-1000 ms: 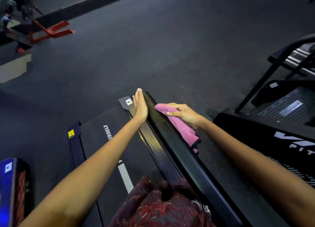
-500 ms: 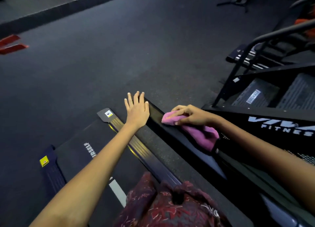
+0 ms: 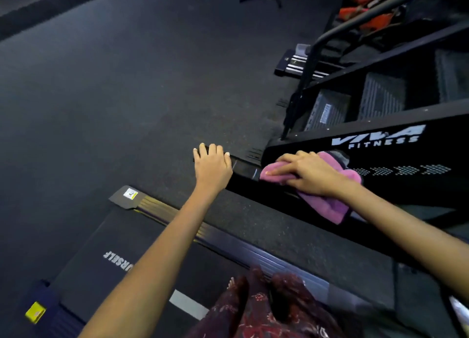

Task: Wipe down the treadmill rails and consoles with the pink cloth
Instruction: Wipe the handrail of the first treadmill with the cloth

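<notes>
My right hand (image 3: 308, 175) presses the pink cloth (image 3: 327, 203) flat onto the black treadmill rail (image 3: 243, 170), close to the rail's far end. The cloth bunches under my palm and hangs off the rail toward me. My left hand (image 3: 212, 166) rests on the very tip of the same rail, fingers spread, holding nothing. Below the rail lies the treadmill deck (image 3: 121, 236) with its dark belt and ribbed side strip.
A black machine marked VIVA FITNESS (image 3: 380, 137) stands right beside the rail, with steps and a handrail (image 3: 312, 66) behind it. Dark rubber floor (image 3: 114, 83) stretches to the left and far side. Patterned red clothing (image 3: 266, 309) shows at the bottom.
The view has swung right. My right hand has slid the cloth back along the rail, away from my left hand, which has turned palm-down with fingers spread on the rail's end.
</notes>
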The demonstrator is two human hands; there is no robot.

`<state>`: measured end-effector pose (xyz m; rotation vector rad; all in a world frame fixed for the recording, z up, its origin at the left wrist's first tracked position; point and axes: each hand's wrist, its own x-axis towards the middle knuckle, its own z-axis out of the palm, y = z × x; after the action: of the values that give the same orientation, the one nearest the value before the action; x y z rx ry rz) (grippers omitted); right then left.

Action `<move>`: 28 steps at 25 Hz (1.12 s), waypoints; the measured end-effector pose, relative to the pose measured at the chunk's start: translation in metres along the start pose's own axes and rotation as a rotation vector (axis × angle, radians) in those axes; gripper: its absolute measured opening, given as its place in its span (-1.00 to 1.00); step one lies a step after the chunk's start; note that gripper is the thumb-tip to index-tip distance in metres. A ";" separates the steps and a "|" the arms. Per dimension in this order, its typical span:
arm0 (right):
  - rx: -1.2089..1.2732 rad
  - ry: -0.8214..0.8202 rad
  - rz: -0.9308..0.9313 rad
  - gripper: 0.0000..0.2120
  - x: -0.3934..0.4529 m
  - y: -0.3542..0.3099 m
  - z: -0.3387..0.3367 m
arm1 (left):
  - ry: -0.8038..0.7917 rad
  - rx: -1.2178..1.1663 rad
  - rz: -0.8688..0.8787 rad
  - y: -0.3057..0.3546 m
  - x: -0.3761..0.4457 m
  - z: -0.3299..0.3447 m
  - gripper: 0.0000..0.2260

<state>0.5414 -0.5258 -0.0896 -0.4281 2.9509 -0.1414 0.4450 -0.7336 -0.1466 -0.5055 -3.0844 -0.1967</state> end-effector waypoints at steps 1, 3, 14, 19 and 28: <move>-0.038 -0.019 0.125 -0.64 0.000 -0.006 -0.001 | -0.013 0.016 0.002 0.002 0.001 -0.001 -0.62; -0.225 0.043 0.225 -0.68 0.003 -0.039 0.006 | -0.021 0.045 0.027 0.002 0.002 -0.002 -0.61; -0.210 0.188 0.868 -0.74 -0.057 -0.053 0.029 | -0.076 -0.104 0.141 -0.018 -0.003 -0.002 -0.54; -0.172 0.287 1.102 -0.75 -0.081 -0.051 0.039 | -0.181 -0.128 0.190 -0.014 -0.007 -0.007 -0.54; -0.080 0.376 1.388 -0.76 -0.124 -0.042 0.053 | -0.336 -0.035 0.761 0.060 -0.026 -0.008 -0.47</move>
<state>0.6792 -0.5333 -0.1195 1.7435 2.8170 0.0857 0.4883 -0.6863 -0.1325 -1.7991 -2.8970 -0.1582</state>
